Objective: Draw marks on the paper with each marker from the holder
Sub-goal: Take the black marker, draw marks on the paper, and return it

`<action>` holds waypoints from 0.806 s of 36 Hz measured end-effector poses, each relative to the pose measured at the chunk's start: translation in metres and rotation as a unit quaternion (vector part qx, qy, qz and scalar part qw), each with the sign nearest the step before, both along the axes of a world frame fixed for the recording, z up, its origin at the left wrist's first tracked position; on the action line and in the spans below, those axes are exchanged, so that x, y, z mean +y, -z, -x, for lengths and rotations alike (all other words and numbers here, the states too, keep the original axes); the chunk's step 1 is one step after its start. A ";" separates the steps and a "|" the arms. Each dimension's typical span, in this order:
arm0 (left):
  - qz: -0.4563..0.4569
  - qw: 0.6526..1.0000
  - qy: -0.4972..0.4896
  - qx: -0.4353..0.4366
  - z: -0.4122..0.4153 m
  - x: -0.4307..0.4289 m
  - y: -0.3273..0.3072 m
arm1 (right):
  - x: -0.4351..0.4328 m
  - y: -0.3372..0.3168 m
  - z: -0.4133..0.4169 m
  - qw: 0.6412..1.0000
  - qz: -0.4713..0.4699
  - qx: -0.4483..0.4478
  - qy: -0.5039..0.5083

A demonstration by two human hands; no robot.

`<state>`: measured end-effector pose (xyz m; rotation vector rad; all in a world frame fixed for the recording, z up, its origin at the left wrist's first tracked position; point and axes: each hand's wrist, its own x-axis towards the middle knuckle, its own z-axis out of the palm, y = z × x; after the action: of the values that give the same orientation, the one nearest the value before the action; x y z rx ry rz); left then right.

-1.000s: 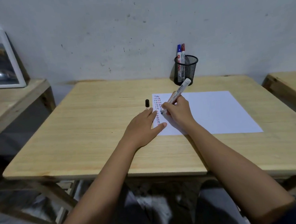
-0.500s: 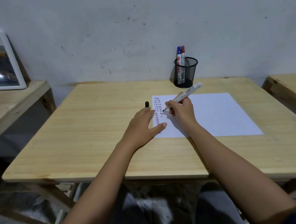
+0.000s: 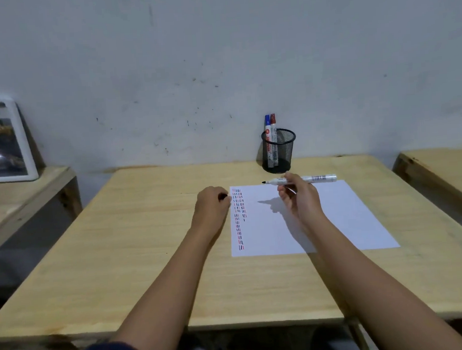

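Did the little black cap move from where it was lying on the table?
Yes. The left hand has closed over the black cap, which lay by the paper's top-left corner. It looks lifted, still near that corner.

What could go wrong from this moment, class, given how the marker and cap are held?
The uncapped black marker is lifted above the paper in the right hand, tip exposed: it could smudge paper or skin. The left hand appears to close on the cap; a misaligned recap might ink the fingers.
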<state>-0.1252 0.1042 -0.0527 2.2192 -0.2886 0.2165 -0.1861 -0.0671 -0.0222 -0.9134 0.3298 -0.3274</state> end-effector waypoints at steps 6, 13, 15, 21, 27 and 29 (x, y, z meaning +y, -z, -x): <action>0.445 0.877 0.004 0.184 0.013 -0.023 -0.013 | -0.005 0.000 0.005 1.000 -0.012 0.002 0.010; 0.568 0.787 0.066 0.232 0.026 -0.042 -0.016 | -0.002 -0.004 0.007 0.999 -0.030 -0.018 0.017; 0.573 0.782 0.076 0.232 0.027 -0.045 -0.018 | -0.002 -0.004 0.008 0.999 -0.028 -0.022 0.013; 0.555 0.796 0.084 0.227 0.028 -0.050 -0.024 | -0.002 -0.003 0.008 0.999 -0.026 -0.033 0.003; 0.533 0.813 0.094 0.217 0.029 -0.051 -0.026 | 0.000 -0.004 0.007 0.999 0.008 -0.042 -0.011; 0.525 0.817 0.100 0.216 0.030 -0.051 -0.027 | 0.000 -0.005 0.008 0.999 0.012 -0.046 -0.011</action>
<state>-0.1554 0.0533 -0.0262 1.0680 -0.0945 -0.2175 -0.1943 -0.0668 -0.0172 -0.9214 0.2305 -0.3521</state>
